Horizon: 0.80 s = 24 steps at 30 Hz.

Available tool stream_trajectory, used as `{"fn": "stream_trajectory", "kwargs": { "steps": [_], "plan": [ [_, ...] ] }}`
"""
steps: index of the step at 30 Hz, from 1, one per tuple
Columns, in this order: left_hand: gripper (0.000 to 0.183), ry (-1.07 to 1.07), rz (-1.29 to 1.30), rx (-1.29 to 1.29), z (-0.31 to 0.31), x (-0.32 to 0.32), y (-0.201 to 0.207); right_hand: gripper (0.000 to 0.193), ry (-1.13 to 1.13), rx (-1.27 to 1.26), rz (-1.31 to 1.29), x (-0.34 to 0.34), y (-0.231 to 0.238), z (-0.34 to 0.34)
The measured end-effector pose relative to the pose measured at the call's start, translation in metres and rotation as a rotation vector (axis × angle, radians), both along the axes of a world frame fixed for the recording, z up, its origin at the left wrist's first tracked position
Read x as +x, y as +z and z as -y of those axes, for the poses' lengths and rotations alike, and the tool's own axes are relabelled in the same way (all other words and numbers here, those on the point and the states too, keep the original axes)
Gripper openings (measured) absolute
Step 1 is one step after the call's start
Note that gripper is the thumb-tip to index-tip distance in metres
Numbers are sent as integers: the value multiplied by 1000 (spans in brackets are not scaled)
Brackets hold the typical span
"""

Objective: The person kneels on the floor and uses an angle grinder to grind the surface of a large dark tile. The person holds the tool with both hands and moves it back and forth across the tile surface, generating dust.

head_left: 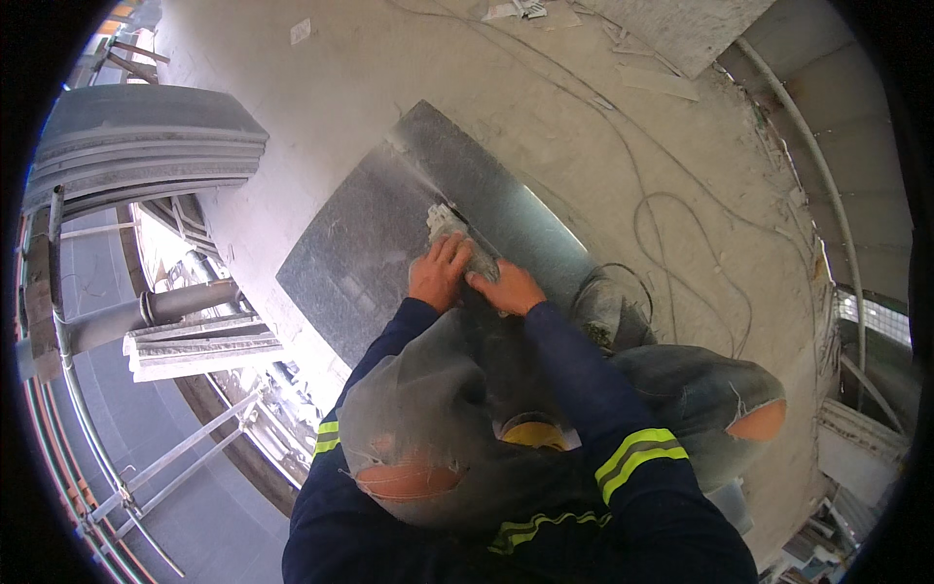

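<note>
A dark grey stone slab (350, 248) lies in front of my knees. On it is a dust-coated angle grinder (483, 261), its head pointing away from me. My left hand (441, 273) is closed over the grinder's body, near the head. Behind it, my right hand (510, 289) wraps the rear of the tool. Pale dust streaks a straight line on the slab ahead of the grinder. Most of the disc is hidden by the head and dust.
A dusty bucket (615, 310) with a wire handle stands right of the slab. A cable (637, 185) loops over the concrete floor. Stacked slabs (146, 146) rest at the left, near scaffold tubes (88, 428) and a drop. A corrugated metal wall (827, 107) bounds the right.
</note>
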<state>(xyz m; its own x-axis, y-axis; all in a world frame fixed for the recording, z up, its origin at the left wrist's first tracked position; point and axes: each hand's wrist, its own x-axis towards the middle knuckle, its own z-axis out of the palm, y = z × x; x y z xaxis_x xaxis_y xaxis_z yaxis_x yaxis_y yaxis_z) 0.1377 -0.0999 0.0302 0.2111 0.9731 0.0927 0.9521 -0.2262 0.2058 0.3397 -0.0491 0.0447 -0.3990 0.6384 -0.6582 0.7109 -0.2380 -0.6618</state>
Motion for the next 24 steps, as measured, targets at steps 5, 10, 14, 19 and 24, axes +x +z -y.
{"fn": "stream_trajectory", "kwargs": {
  "steps": [5,10,14,19,24],
  "plan": [
    [53,33,26,-23,-14,-16,-8,102,26,-34,-45,-16,-12,-18],
    [53,36,-17,-13,-30,-19,-5,86,-40,88,-3,-29,-25,-23],
    [52,65,-92,19,-18,-28,-10,97,51,-137,-70,-32,2,-33],
    [49,-23,-32,34,-15,-8,-3,96,-6,-53,-22,-8,-6,-13],
    [50,-55,-31,51,-4,3,4,96,-11,-64,-8,5,-1,-2]
  ]
}}
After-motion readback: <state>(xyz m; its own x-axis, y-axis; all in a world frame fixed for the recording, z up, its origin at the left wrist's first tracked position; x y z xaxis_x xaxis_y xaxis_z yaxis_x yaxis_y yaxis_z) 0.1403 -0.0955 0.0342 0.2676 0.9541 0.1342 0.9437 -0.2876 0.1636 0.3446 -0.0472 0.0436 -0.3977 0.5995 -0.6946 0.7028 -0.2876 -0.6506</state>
